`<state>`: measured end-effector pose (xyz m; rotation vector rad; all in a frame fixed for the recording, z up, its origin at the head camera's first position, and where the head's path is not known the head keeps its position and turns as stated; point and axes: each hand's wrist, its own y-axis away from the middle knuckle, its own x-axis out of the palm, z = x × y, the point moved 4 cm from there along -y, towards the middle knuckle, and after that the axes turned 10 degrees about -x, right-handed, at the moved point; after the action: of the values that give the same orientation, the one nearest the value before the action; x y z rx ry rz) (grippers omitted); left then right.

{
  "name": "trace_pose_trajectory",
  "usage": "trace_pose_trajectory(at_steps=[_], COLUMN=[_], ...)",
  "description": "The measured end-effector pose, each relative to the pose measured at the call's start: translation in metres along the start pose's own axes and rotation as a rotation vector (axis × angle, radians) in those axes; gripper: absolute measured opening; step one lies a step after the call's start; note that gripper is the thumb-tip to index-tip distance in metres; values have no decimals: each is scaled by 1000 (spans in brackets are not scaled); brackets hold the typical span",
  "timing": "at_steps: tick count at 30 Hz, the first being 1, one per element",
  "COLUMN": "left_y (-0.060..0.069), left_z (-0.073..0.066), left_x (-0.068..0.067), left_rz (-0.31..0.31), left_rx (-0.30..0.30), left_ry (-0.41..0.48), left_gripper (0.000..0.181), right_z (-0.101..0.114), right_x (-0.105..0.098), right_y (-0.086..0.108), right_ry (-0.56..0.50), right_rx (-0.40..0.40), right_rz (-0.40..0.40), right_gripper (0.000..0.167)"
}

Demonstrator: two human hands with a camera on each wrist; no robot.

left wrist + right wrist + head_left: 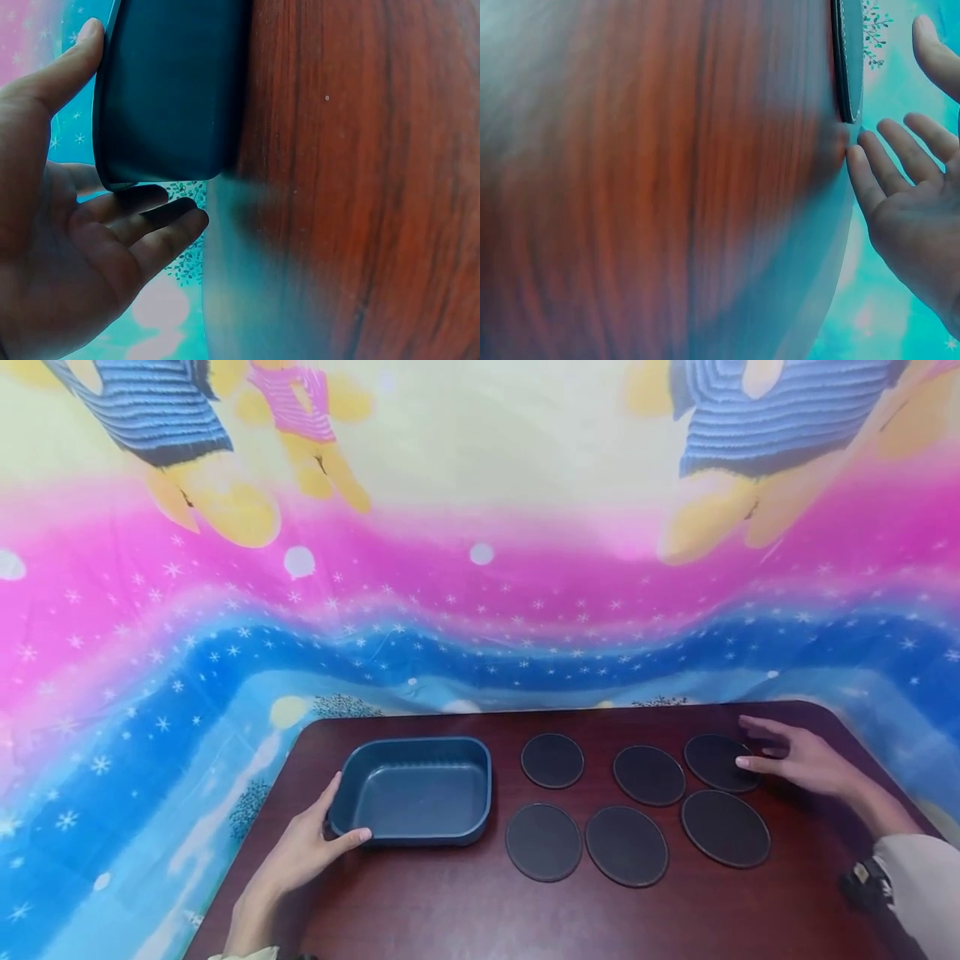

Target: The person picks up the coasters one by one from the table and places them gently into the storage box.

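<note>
A dark teal rectangular container stands at the left of the table. At its near left corner is my left hand, thumb against the front rim and fingers spread along the left side. In the left wrist view, the fingers of that left hand look loosely extended beside the container wall. Several round black coasters lie flat to the right. My right hand, fingers apart and holding nothing, is by the far right coaster, its thumb overlapping that coaster in view. The right wrist view shows the coaster's stitched edge.
The coasters form two rows, including a far left one, a near left one and a near right one. The dark red-brown table has rounded far corners. A colourful patterned cloth hangs behind it.
</note>
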<state>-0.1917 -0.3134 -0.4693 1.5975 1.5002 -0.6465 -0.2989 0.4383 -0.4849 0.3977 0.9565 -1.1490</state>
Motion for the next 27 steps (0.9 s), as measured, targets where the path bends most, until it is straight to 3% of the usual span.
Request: trace_pose_trajectory(at_steps=[12,19,27], left_y=[1,1,1], left_z=[1,0,0], left_x=[3,3,4], left_rz=[-11,-15,-20], left_rx=[1,7,13], left_ry=[2,10,16], left_gripper=[112,112,112], right_z=[8,6,5], right_x=[15,19,15], right_y=[-12,-15,-16], right_ry=[55,46,88], right_rx=[8,-1,-27], right_rz=[116,97,-10], right_gripper=[97,93,93])
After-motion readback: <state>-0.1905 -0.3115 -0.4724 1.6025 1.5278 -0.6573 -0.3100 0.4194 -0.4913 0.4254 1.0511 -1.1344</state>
